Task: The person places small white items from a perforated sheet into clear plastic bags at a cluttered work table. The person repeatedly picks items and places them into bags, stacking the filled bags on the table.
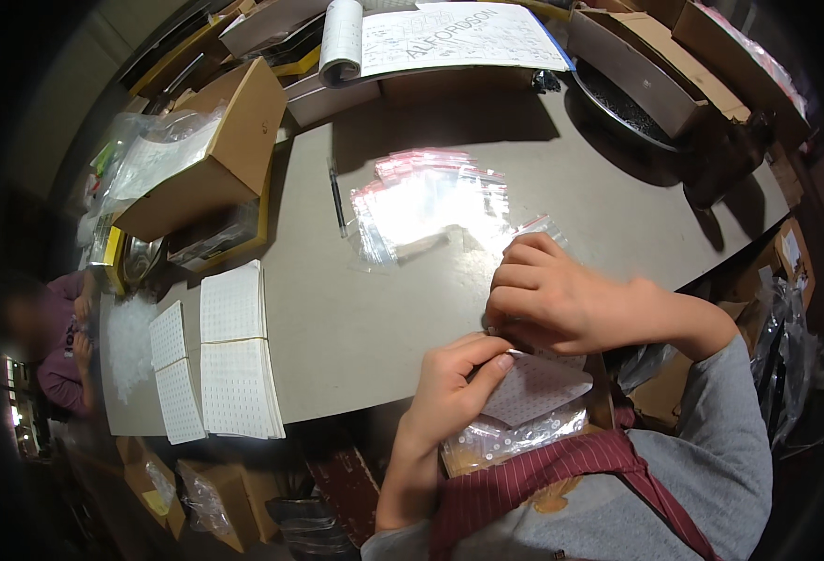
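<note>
At the table's near edge, the left hand pinches a small white dotted sheet between thumb and fingers. The right hand curls closed just above it, fingertips pressed onto the sheet's top edge. Clear zip bags lie mid-table beside a black pen; stacked dotted sheets sit toward the left edge.

A pile of clear zip bags with pink strips lies on my table at twelve o'clock from my hands. An open brown carton holding clear film sits at ten o'clock. Two more brown cartons stand at one o'clock. A clear bag of small white pieces rests at six o'clock, by my lap.
</note>
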A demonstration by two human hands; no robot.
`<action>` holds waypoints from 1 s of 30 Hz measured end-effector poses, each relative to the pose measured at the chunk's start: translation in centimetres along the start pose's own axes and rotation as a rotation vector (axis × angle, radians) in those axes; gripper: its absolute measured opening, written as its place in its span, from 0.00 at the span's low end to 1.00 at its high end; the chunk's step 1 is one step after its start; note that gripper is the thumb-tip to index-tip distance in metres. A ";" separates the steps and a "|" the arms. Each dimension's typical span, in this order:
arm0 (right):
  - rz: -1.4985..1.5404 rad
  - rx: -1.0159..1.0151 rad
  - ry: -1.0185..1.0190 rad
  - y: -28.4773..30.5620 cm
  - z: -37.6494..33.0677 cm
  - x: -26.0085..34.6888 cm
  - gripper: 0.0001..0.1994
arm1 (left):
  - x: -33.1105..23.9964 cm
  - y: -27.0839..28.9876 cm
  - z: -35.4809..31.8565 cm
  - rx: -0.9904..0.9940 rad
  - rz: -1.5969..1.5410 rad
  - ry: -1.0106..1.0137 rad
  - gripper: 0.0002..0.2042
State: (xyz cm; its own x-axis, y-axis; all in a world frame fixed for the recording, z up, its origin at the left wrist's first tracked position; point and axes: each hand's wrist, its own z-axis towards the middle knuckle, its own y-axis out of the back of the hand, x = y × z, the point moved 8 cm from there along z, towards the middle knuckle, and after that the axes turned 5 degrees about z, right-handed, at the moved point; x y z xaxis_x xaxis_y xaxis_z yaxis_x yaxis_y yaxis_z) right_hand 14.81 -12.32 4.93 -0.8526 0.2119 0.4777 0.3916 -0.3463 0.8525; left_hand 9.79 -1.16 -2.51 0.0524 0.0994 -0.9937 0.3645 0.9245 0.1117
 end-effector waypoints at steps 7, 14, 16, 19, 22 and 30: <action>0.150 -0.007 -0.070 0.2 0.8 -1.8 0.10 | 1.1 -0.3 0.0 0.002 -0.174 0.106 0.09; -0.085 -0.169 -0.334 1.9 2.5 -12.3 0.12 | 0.9 -0.5 0.1 -0.014 -0.224 0.146 0.12; -0.245 -0.181 -0.272 1.6 2.5 -13.1 0.12 | 0.6 -0.4 0.3 -0.017 -0.220 0.136 0.13; -0.310 -0.218 -0.345 2.0 2.3 -14.5 0.13 | 0.6 -0.5 0.5 -0.064 -0.236 0.127 0.13; -0.214 -0.188 -0.571 3.5 2.1 -15.5 0.13 | 1.1 -0.6 0.3 -0.133 -0.269 0.160 0.12; 0.092 -0.172 -0.088 3.3 -0.7 -0.3 0.10 | 1.7 -0.6 0.6 -0.247 -0.219 0.109 0.10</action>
State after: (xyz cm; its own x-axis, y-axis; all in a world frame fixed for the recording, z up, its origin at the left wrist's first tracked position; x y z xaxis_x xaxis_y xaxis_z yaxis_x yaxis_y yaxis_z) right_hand 16.08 -14.16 7.49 -0.7794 0.2489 0.5750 0.3950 -0.5171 0.7593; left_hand 10.25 -1.76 -4.25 -0.1069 -0.0845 -0.9907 0.1193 0.9881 -0.0972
